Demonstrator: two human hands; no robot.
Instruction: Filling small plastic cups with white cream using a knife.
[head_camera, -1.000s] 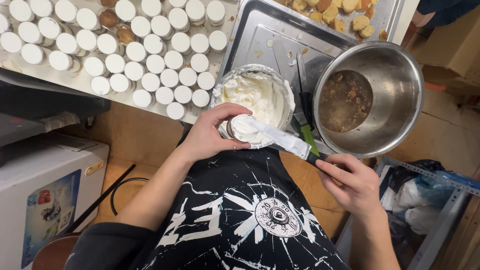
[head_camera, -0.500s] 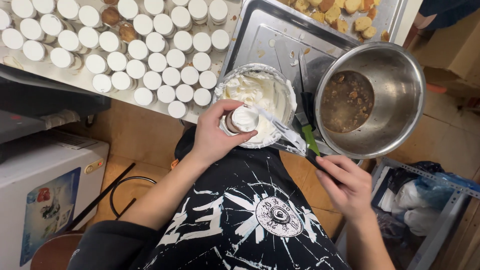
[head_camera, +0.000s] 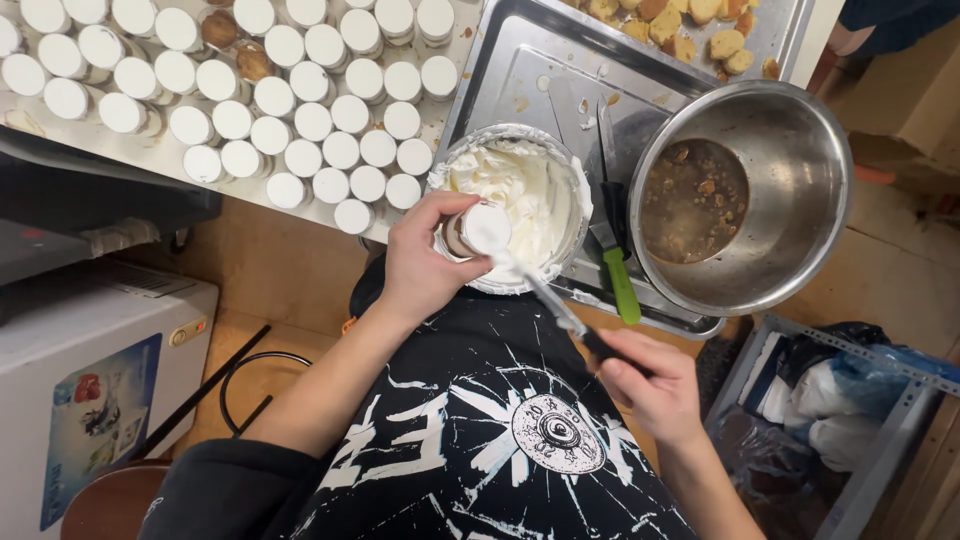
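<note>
My left hand (head_camera: 425, 262) grips a small round cup (head_camera: 478, 230) topped with white cream, held over the near rim of a bowl of whipped cream (head_camera: 520, 190). My right hand (head_camera: 650, 385) holds the dark handle of a flat spatula (head_camera: 545, 295), whose creamy blade rests across the cup's top. The cream bowl sits on a metal tray (head_camera: 560, 70).
Many small white-topped cups (head_camera: 300, 120) stand in rows on the counter at left. A large steel bowl (head_camera: 800, 200) with brown crumbly residue sits at right. A green-handled knife (head_camera: 618, 270) lies on the tray. Golden pastry pieces (head_camera: 700, 25) lie at the tray's far end. A white appliance (head_camera: 90, 370) stands lower left.
The spatula blade has swept across the cup's top while my right hand dropped lower. My left hand has turned the cup slightly over the cream bowl.
</note>
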